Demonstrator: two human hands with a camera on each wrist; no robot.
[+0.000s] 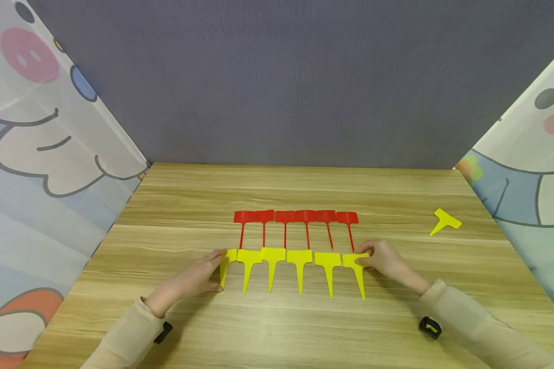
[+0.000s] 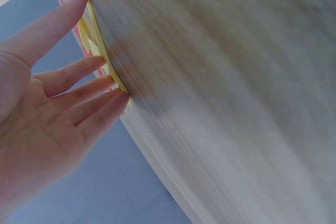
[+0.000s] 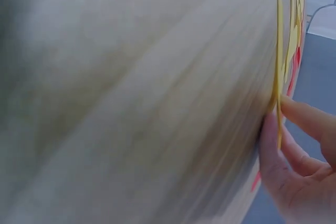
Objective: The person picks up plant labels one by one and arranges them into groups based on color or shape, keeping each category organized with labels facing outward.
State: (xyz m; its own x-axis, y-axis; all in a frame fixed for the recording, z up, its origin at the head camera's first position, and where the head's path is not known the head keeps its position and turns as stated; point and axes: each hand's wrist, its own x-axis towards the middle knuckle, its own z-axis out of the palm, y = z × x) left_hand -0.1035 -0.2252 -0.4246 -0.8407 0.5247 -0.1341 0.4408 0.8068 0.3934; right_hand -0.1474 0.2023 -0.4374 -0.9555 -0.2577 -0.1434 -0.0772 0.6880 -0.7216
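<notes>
Several yellow T-shaped plant labels (image 1: 299,258) lie in a row on the wooden table, stems toward the person. At the row's left end, my left hand (image 1: 197,277) touches the outermost yellow label (image 1: 231,254). In the left wrist view its fingers (image 2: 89,90) are fairly straight, with fingertips along one edge and the thumb by the far tip. My right hand (image 1: 385,260) pinches the head of the rightmost yellow label (image 1: 360,277) between thumb and fingers; the right wrist view shows that label (image 3: 278,72) edge-on. Just behind stands a row of red plant labels (image 1: 284,216), lying flat.
A lone yellow label (image 1: 444,220) lies at an angle toward the right of the wooden table (image 1: 277,333). Behind the table rises a grey panel (image 1: 277,87), and cartoon-printed sheets (image 1: 23,215) flank both sides.
</notes>
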